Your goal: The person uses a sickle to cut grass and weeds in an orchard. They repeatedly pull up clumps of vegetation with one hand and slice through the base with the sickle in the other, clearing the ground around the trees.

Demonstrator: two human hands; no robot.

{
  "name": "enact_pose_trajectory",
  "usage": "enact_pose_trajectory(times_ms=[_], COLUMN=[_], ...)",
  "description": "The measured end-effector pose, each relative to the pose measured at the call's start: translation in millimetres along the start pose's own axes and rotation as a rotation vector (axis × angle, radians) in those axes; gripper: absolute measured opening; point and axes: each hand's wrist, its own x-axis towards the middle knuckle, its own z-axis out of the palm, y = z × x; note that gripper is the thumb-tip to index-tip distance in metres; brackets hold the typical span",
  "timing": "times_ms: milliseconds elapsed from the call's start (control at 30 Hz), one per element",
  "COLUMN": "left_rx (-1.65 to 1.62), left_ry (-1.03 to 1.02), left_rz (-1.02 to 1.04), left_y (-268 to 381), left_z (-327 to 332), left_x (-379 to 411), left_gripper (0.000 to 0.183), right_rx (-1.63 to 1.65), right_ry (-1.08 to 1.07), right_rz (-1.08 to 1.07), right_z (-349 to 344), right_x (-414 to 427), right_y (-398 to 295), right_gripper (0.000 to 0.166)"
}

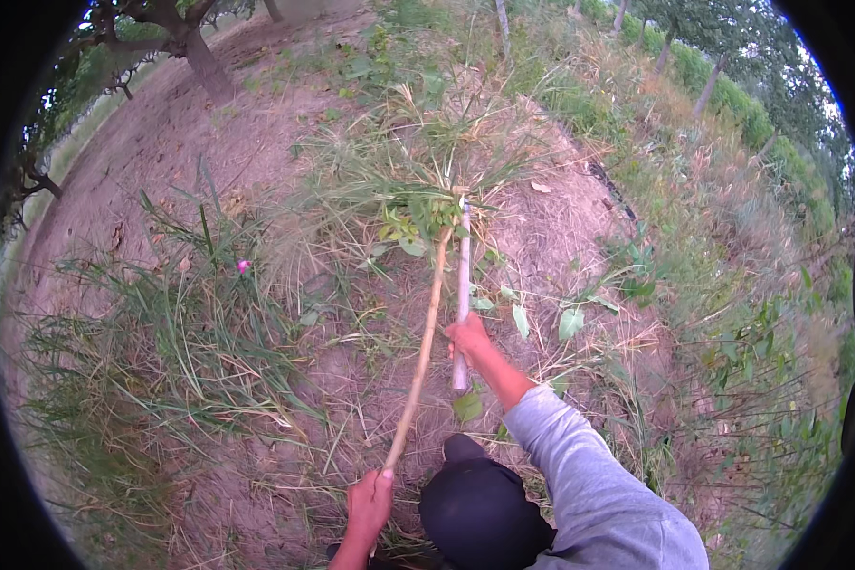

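Note:
My left hand (370, 502), low in the view, grips the near end of a long, slightly bent wooden stick (426, 342). The stick's far end reaches into leaves and a bunch of cut-looking grass (442, 167). Further out, my right hand (470, 338) is closed round a pale straight tool handle (464, 263), whose butt end sticks out below the fist. Where the handle's far end meets the grass, its head is hidden, so the kind of tool cannot be told. The two shafts come close together at the leaves.
Loose long grass (206, 342) lies on the left around a pink flower (243, 266). Broad leaves (571, 323) are scattered right of the handle. My dark-clothed knee (481, 509) is at the bottom. A tree trunk (206, 68) stands far left; tall weeds (741, 185) line the right.

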Motion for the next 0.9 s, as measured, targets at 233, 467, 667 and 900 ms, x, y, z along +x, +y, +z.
enact_pose_trajectory(times_ms=[233,467,667,900], left_rx=[-0.085,-0.524,-0.476,-0.300], left_ry=[0.023,-0.102,-0.062,0.034], left_rz=[0.001,-0.257,-0.294,-0.220], left_y=[-6.0,2.9,7.7,25.7], left_z=[34.9,45.6,29.3,35.9], left_x=[65.7,9.9,-14.2,-3.8], left_gripper=[0.040,0.038,0.039,0.044], right_rx=[-0.142,-0.225,-0.359,-0.477], right_ry=[0.004,0.059,0.086,0.122], right_rz=[-0.016,-0.051,-0.060,-0.110], right_z=[-10.5,-17.9,-8.3,-6.1], right_x=[-17.7,-7.2,-9.1,-11.0], right_y=[14.4,25.6,30.6,44.1], right_gripper=[0.037,0.031,0.031,0.034])
